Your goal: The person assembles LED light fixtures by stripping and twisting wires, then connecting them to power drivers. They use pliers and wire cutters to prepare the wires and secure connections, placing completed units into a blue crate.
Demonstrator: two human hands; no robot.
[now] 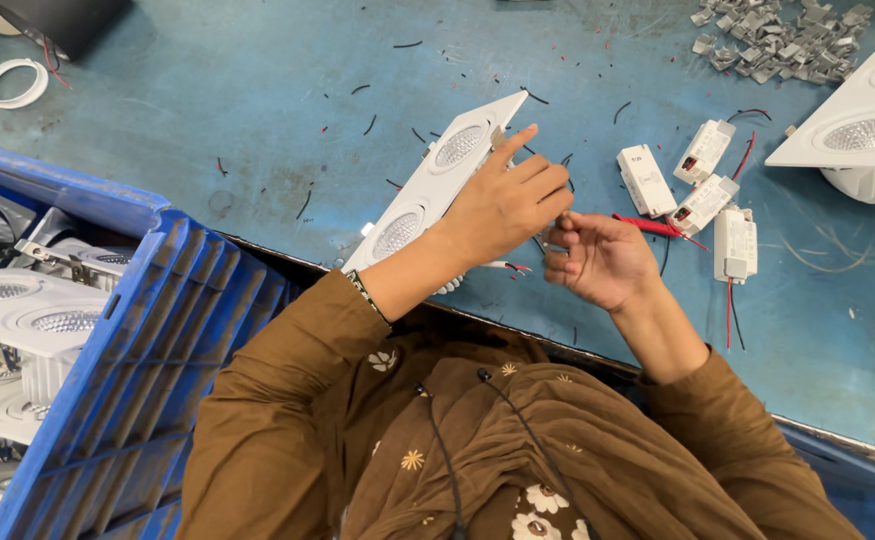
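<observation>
Work surface: blue table (258,120), littered with short wire offcuts.

Left hand (503,205): rests on the twin-lamp fixture (438,190), a white rectangular panel with two round lenses, tilted up off the table. Fingers are curled together at the fixture's right edge, index finger extended; whether they pinch a wire there cannot be told.

Right hand (598,260): just beside the left, palm up, fingers bent together around something small at the fingertips. The item itself is too small to identify. A red wire (648,226) runs from just behind this hand toward the drivers.

Fixture position: between the person's chest and the table centre, leaning on its near end, lenses facing up and left.

Nearby stock:
- Drivers (703,190): four small white boxes with red and black leads, lying loose to the right of the hands.
- Second fixture (858,125), at the right edge.
- Clips (783,40): a heap of small metal parts at the top right.
- Crate (158,340): blue, at the left, holding several more white fixtures.

Progress, as a judgement: the held fixture appears to be mid-way through wiring. No driver is visibly attached to it, and four drivers lie unused. The fixtures in the crate cannot be told as finished or waiting
</observation>
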